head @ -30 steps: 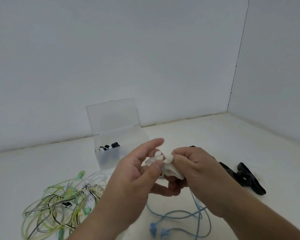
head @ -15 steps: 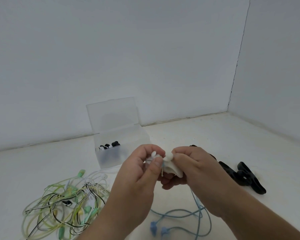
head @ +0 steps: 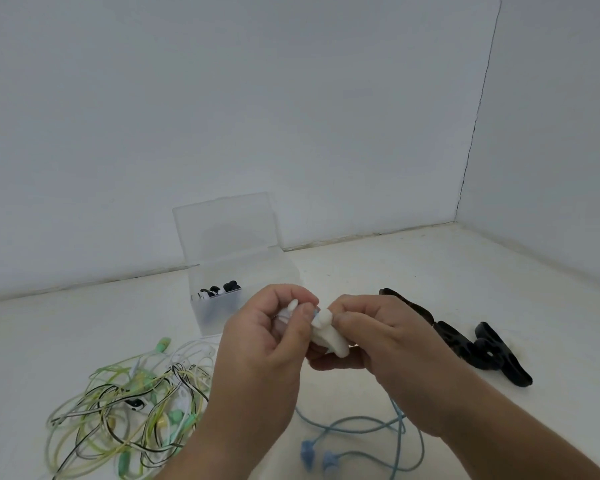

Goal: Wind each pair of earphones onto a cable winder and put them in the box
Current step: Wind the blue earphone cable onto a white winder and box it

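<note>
A white cable winder [head: 328, 336] is held above the table between both hands. My right hand [head: 378, 344] grips its right side, fingers curled round it. My left hand [head: 267, 344] pinches the end of the blue earphone cable against the winder's top. The blue earphones [head: 357, 434] trail down from my hands onto the table, with their two earbuds lying at the bottom centre. The clear plastic box [head: 219, 313] stands open behind my left hand, and black and white earphones lie inside it.
A tangled heap of green, yellow, white and black earphones [head: 132, 407] lies at the lower left. Black cable winders [head: 478, 351] lie on the table to the right of my hands. White walls close the back and right sides.
My left hand's fingers, stretched out a second ago, have curled in and now pinch the cable at the winder's top. The right hand has barely moved.
</note>
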Demonstrator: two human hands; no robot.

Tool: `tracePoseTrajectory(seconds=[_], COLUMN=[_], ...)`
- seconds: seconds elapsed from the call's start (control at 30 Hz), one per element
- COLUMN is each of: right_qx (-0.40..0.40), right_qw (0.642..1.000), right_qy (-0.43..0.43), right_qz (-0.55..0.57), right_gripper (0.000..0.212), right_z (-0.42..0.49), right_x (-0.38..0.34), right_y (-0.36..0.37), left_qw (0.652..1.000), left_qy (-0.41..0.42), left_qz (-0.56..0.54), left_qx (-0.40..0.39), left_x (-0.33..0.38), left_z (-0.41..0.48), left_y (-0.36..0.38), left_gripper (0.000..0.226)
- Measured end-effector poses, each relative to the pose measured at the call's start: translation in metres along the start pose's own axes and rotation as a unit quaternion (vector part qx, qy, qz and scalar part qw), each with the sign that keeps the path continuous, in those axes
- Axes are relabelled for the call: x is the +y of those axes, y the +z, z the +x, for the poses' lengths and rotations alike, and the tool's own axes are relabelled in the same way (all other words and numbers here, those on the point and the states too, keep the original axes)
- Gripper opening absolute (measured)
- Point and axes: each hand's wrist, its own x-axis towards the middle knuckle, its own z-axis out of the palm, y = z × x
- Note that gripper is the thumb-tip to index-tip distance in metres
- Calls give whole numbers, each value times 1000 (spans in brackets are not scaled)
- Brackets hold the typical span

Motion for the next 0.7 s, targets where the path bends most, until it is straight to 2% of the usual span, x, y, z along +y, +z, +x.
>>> tracePoseTrajectory(seconds=[0.1,0.23,0.33,0.47,0.53,0.7], right_qx=[27,43,38,6,5,57], right_qw=[1000,999,999,1000,1000,998], right_qy=[12,9,6,18,13,-25], right_qz=[5,-3,2,-1,8,-12], right_gripper=[31,33,30,32,32,21], right_z=[0,-1,-2,-3,-3,-2], right_x=[-2,-2,-2,-2,-2,2], right_y=[-1,1,3,3,4,4], left_qw=[999,995,983,963,962,984], left_qy=[6,-46,-80,-113,-122,-113], left_qz=[30,-57,-156,-246,-243,-136], left_qx=[-31,-74,-47,-5,-1,3], left_x=[-1,0,4,4,3,5], left_z=[3,7,8,11,13,12], left_y=[-6,-14,-16,-15,-16,-18], left_gripper=[16,32,44,46,48,43])
